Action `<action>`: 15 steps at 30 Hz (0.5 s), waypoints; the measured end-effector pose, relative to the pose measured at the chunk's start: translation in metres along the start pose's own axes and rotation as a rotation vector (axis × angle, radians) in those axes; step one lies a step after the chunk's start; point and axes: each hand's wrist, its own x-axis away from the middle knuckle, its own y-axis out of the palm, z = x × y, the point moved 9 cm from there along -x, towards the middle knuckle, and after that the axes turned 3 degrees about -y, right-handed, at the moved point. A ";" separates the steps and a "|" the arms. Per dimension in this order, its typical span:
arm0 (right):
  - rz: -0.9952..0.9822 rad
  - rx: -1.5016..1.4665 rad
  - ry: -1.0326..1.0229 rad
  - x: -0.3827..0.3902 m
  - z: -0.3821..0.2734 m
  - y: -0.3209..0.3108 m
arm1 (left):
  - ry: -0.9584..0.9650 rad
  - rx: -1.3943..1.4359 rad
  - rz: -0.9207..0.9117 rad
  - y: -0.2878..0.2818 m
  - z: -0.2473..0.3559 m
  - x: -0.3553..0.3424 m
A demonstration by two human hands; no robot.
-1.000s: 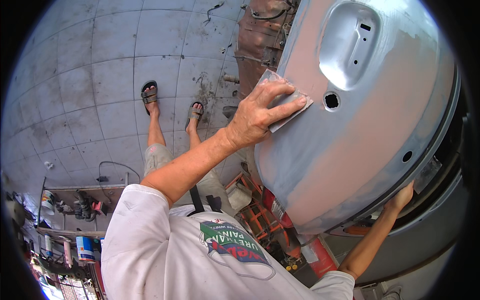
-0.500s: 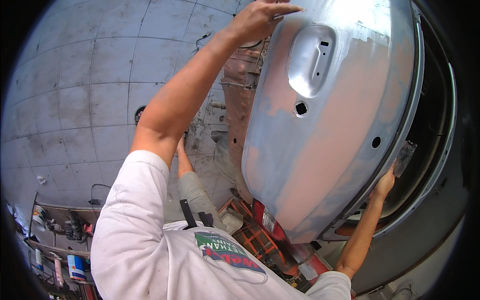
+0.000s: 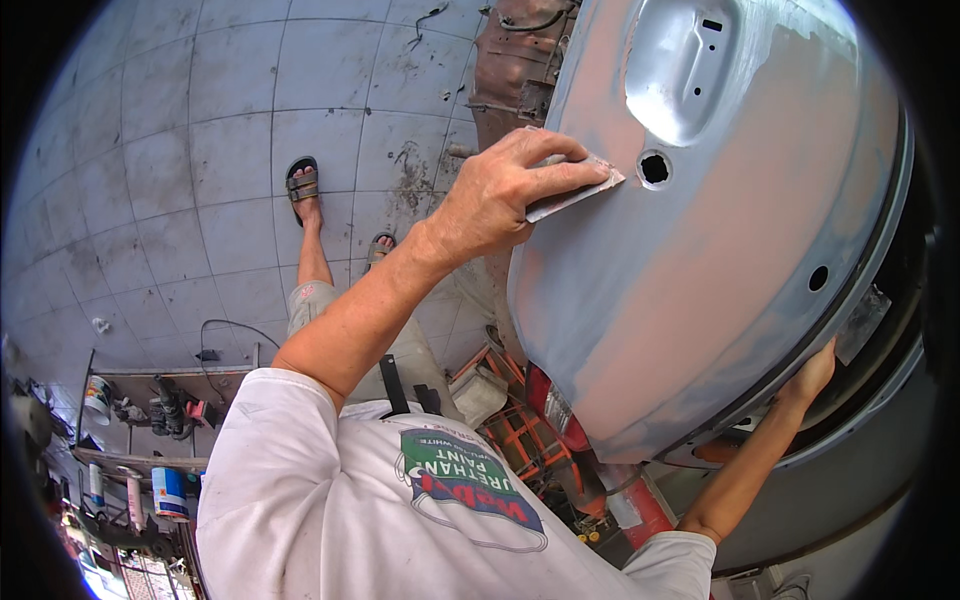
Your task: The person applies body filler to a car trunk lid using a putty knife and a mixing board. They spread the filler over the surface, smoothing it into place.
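My left hand (image 3: 490, 195) is closed on a flat, thin putty spreader (image 3: 575, 190), with the fingers pressed along it. The spreader's edge is at the left part of a car's trunk lid (image 3: 690, 270), beside a round hole (image 3: 655, 169). Patches of grey and pinkish filler cover the lid, and a bare metal recess (image 3: 690, 70) lies above the hole. My right hand (image 3: 812, 375) is at the lid's right edge, gripping a thin greyish plate (image 3: 864, 325) whose lower end its fingers cover.
A red and clear tail light (image 3: 552, 405) sits at the lid's lower left corner. Below it is an orange metal frame (image 3: 510, 395). A rack (image 3: 150, 462) with cans and tools stands at lower left, on a tiled floor (image 3: 160, 180).
My left hand has come down from above the recess to beside the round hole, still with the spreader. The whole view has shifted, and a sandalled foot now shows plainly. My right hand keeps its plate.
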 end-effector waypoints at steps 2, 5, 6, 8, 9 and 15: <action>-0.010 -0.009 -0.018 -0.004 0.006 -0.004 | -0.008 -0.001 0.011 0.004 0.008 0.015; -0.033 0.003 -0.023 -0.006 -0.001 0.009 | -0.043 0.017 0.006 0.006 0.008 0.032; -0.017 0.025 -0.036 -0.008 0.001 0.007 | -0.069 0.020 -0.091 0.011 0.007 0.038; -0.040 0.018 -0.049 -0.008 0.001 0.014 | -0.123 0.020 -0.285 0.013 0.005 0.051; -0.060 0.016 -0.044 -0.002 -0.002 0.020 | -0.144 0.005 -0.454 0.018 0.001 0.056; -0.031 0.072 -0.073 -0.005 -0.005 0.020 | 0.027 -0.089 0.039 -0.045 0.002 -0.053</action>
